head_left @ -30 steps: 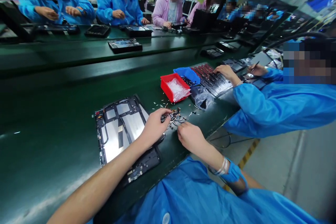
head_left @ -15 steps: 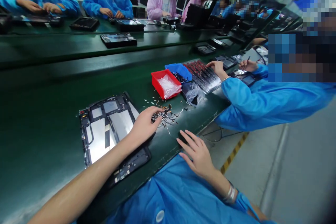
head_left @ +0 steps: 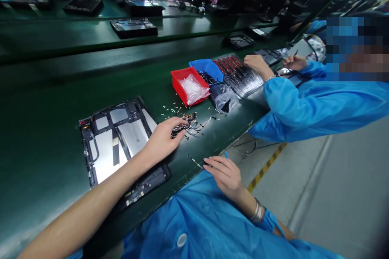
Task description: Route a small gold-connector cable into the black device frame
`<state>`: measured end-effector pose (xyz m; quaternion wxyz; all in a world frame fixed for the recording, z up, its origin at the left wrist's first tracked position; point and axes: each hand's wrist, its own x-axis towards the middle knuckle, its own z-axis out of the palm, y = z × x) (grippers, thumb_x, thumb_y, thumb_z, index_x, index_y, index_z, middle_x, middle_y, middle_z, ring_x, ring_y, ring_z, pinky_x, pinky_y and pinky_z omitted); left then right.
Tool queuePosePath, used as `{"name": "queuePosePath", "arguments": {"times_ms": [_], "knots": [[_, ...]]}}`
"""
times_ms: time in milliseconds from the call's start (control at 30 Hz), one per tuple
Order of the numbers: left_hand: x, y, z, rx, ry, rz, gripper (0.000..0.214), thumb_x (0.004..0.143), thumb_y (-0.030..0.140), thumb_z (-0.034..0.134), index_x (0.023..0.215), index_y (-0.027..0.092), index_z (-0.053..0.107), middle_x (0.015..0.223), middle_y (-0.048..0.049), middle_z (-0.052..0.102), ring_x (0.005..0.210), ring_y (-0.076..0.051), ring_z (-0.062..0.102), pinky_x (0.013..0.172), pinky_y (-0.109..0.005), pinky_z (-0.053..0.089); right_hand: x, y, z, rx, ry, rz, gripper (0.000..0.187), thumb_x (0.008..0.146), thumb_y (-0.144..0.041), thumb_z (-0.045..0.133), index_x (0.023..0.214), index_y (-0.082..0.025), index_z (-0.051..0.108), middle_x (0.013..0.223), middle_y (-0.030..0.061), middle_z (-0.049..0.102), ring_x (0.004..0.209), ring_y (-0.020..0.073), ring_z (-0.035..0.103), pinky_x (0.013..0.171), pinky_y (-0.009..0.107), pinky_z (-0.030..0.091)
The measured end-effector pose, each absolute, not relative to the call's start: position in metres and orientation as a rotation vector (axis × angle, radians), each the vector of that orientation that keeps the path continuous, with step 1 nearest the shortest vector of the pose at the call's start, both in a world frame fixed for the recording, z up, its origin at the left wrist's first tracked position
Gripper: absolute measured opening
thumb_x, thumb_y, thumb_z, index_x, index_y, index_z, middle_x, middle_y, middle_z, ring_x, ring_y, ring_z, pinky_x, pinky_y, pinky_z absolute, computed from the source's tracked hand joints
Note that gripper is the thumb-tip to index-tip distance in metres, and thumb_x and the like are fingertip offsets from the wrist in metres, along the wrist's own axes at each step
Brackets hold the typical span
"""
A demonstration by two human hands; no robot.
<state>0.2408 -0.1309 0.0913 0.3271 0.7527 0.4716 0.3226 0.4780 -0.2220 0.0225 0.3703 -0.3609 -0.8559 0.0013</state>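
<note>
A tangle of thin cables point(head_left: 192, 128) with small connectors lies on the green bench. My left hand point(head_left: 164, 137) reaches over the tablet-like housing and closes its fingers and thumb around a black bundle of these cables. Close to the bench's front edge is my right hand point(head_left: 226, 176), its fingers stretched out and slightly apart. A single thin cable point(head_left: 195, 162) lies by its fingertips; whether they touch it I cannot tell. Under my left forearm sits the opened device housing point(head_left: 112, 147), with silver plates and a black frame.
Beyond the cables stand a red bin point(head_left: 188, 89) with clear plastic bags and a blue bin point(head_left: 209, 71) with black parts. Beside them lie a plastic bag point(head_left: 225, 99) and a tray of cables point(head_left: 237, 75). A co-worker's hand point(head_left: 257, 66) reaches over that tray.
The view has shifted, so the bench things sit further left and higher. My right hand's fingers have drawn closer together. A thin cable now lies beside them, away from the tangle.
</note>
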Motion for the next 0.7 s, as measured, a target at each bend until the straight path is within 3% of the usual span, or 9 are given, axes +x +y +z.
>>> {"name": "queuePosePath", "arguments": {"times_ms": [200, 300, 400, 533, 700], "knots": [[0.242, -0.133, 0.097, 1.736, 1.024, 0.754, 0.019, 0.088, 0.028, 0.052, 0.096, 0.019, 0.067, 0.104, -0.0059, 0.07, 0.099, -0.02, 0.063, 0.093, -0.036, 0.046, 0.458, -0.179, 0.073, -0.801, -2.087, 0.262, 0.026, 0.084, -0.005, 0.059, 0.097, -0.023, 0.072, 0.088, 0.0046, 0.076, 0.085, 0.0162, 0.068, 0.07, 0.033, 0.059], [0.242, -0.134, 0.1, 1.392, 0.796, 0.63, 0.032, 0.089, 0.041, 0.051, 0.076, 0.016, 0.065, 0.071, -0.0051, 0.068, 0.065, -0.016, 0.061, 0.066, -0.028, 0.047, 0.446, -0.141, 0.094, -0.639, -2.121, 0.161, 0.022, 0.084, -0.007, 0.06, 0.091, -0.022, 0.073, 0.092, 0.0055, 0.076, 0.089, 0.0177, 0.067, 0.072, 0.035, 0.059], [0.241, -0.131, 0.1, 1.25, 0.813, 0.726, 0.042, 0.083, 0.054, 0.053, 0.065, 0.015, 0.056, 0.05, 0.0012, 0.051, 0.044, -0.01, 0.044, 0.047, -0.022, 0.032, 0.429, -0.112, 0.109, -0.627, -2.125, -0.001, 0.024, 0.085, -0.008, 0.057, 0.091, -0.025, 0.073, 0.1, 0.0048, 0.075, 0.096, 0.0188, 0.065, 0.076, 0.038, 0.059], [0.235, -0.122, 0.098, 1.186, 0.977, 1.024, 0.045, 0.078, 0.058, 0.059, 0.064, 0.016, 0.049, 0.048, 0.0059, 0.042, 0.043, -0.006, 0.033, 0.044, -0.019, 0.024, 0.401, -0.101, 0.118, -0.647, -2.032, -0.143, 0.026, 0.081, -0.004, 0.06, 0.097, -0.02, 0.072, 0.099, 0.0096, 0.074, 0.094, 0.0202, 0.062, 0.075, 0.037, 0.058], [0.23, -0.118, 0.095, 1.095, 1.028, 1.155, 0.038, 0.078, 0.053, 0.059, 0.069, 0.016, 0.054, 0.052, 0.0029, 0.05, 0.044, -0.008, 0.04, 0.042, -0.019, 0.029, 0.378, -0.095, 0.11, -0.633, -2.1, -0.135, 0.018, 0.081, -0.006, 0.061, 0.091, -0.017, 0.071, 0.087, 0.0082, 0.074, 0.082, 0.0199, 0.062, 0.069, 0.035, 0.058]]}}
